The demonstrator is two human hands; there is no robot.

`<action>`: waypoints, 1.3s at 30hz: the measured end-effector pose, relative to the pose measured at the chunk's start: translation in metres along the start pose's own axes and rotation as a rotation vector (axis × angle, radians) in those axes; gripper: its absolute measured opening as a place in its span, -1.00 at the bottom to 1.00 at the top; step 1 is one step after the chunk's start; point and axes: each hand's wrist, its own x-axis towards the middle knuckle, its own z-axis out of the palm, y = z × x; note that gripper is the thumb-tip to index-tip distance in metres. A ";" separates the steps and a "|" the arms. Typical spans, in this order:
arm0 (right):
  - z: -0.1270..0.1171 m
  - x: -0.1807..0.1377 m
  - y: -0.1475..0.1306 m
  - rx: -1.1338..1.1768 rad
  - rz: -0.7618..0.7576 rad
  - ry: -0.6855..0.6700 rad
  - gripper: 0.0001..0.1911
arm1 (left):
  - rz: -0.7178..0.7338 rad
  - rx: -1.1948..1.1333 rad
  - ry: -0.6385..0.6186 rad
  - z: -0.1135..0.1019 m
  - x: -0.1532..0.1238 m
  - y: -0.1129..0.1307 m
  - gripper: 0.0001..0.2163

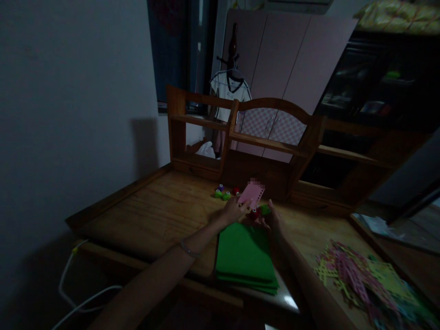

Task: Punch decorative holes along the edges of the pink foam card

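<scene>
My left hand (235,211) is closed on a pink sheet of paper (252,194), holding it tilted above the table. A row of dark holes or notches runs along the sheet's right edge. My right hand (275,222) has its thumb and fingers around a small green object (264,210), which looks like a craft punch. Between the two hands, just under the sheet, shows a small red object (254,214) of similar size; I cannot tell whether a finger touches it. Below the hands lies a stack of green sheets (244,254).
Behind my left hand stand small green (218,194), purple (220,187) and red (235,190) objects of similar shape. A heap of cut-out coloured strips (357,275) covers the table's right side. A wooden shelf unit (261,137) rises along the back; a white cable (65,279) hangs at left.
</scene>
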 end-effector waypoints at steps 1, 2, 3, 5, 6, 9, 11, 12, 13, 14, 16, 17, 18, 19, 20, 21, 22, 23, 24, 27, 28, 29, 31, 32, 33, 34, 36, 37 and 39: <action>0.000 0.002 0.000 0.006 0.009 0.005 -0.47 | -0.005 0.005 -0.002 0.000 0.000 0.000 -0.67; 0.000 0.003 -0.001 0.015 0.027 0.021 -0.46 | -0.012 0.002 -0.002 0.000 0.000 0.000 -0.67; 0.000 0.005 -0.002 0.025 0.049 0.043 -0.45 | -0.020 -0.007 -0.001 0.001 0.000 -0.001 -0.67; 0.001 0.005 -0.005 0.050 0.091 0.082 -0.46 | -0.034 -0.036 0.003 0.001 0.000 -0.002 -0.66; 0.001 0.004 -0.007 0.064 0.102 0.091 -0.47 | -0.038 -0.051 0.005 0.001 0.000 -0.002 -0.66; 0.004 -0.002 -0.014 0.103 0.087 0.059 -0.51 | -0.045 -0.086 0.002 0.001 -0.002 -0.002 -0.66; 0.005 -0.005 -0.018 0.130 0.078 0.014 -0.52 | -0.063 -0.098 -0.006 0.000 -0.003 0.000 -0.67; 0.005 -0.006 -0.019 0.146 0.077 -0.002 -0.52 | -0.079 -0.097 -0.014 -0.001 -0.004 0.002 -0.67; 0.004 -0.006 -0.020 0.163 0.079 -0.013 -0.53 | -0.096 -0.094 -0.022 -0.002 -0.004 0.003 -0.67; 0.003 -0.006 -0.020 0.176 0.082 -0.016 -0.54 | -0.115 -0.089 -0.029 -0.002 -0.004 0.004 -0.66; 0.002 -0.005 -0.020 0.192 0.084 -0.014 -0.58 | -0.145 -0.083 -0.043 -0.002 -0.005 0.005 -0.63; 0.001 -0.005 -0.021 0.193 0.079 -0.017 -0.59 | -0.154 -0.083 -0.046 -0.002 -0.005 0.005 -0.62; 0.001 -0.006 -0.021 0.191 0.070 -0.026 -0.60 | -0.160 -0.086 -0.045 -0.002 -0.004 0.004 -0.61; 0.000 -0.006 -0.022 0.186 0.062 -0.039 -0.60 | -0.164 -0.091 -0.041 -0.001 -0.004 0.003 -0.61; 0.000 -0.007 -0.023 0.181 0.056 -0.049 -0.59 | -0.167 -0.101 -0.036 0.000 -0.004 0.002 -0.61; 0.000 -0.007 -0.024 0.178 0.054 -0.056 -0.59 | -0.168 -0.118 -0.031 0.001 -0.004 0.001 -0.61; 0.000 -0.008 -0.025 0.176 0.057 -0.057 -0.58 | -0.168 -0.137 -0.029 0.002 -0.004 -0.001 -0.61; 0.001 -0.007 -0.026 0.174 0.063 -0.058 -0.57 | -0.166 -0.154 -0.034 0.003 -0.003 -0.002 -0.62; 0.000 -0.007 -0.027 0.175 0.069 -0.060 -0.57 | -0.162 -0.168 -0.042 0.004 -0.003 -0.004 -0.62; 0.000 -0.005 -0.029 0.200 0.071 -0.070 -0.59 | -0.170 -0.188 -0.050 0.007 -0.003 -0.008 -0.61; 0.000 -0.004 -0.029 0.217 0.069 -0.070 -0.60 | -0.177 -0.191 -0.053 0.007 -0.003 -0.009 -0.61; 0.000 -0.005 -0.030 0.233 0.075 -0.066 -0.61 | -0.180 -0.196 -0.058 0.008 -0.004 -0.010 -0.60; 0.000 -0.006 -0.030 0.248 0.105 -0.068 -0.61 | -0.170 -0.210 -0.083 0.009 -0.004 -0.010 -0.60; 0.000 -0.006 -0.030 0.249 0.120 -0.073 -0.61 | -0.164 -0.218 -0.100 0.009 -0.005 -0.010 -0.60; 0.000 -0.007 -0.030 0.247 0.127 -0.078 -0.61 | -0.162 -0.226 -0.108 0.009 -0.005 -0.009 -0.60; -0.001 -0.008 -0.030 0.247 0.125 -0.084 -0.61 | -0.163 -0.236 -0.107 0.009 -0.005 -0.008 -0.62; -0.002 -0.008 -0.030 0.248 0.112 -0.087 -0.61 | -0.161 -0.251 -0.092 0.008 -0.004 -0.005 -0.66; -0.003 -0.008 -0.030 0.247 0.113 -0.086 -0.62 | -0.150 -0.253 -0.082 0.007 -0.004 -0.004 -0.67; -0.005 -0.006 -0.030 0.235 0.119 -0.069 -0.62 | -0.111 -0.241 -0.063 0.004 -0.002 -0.003 -0.66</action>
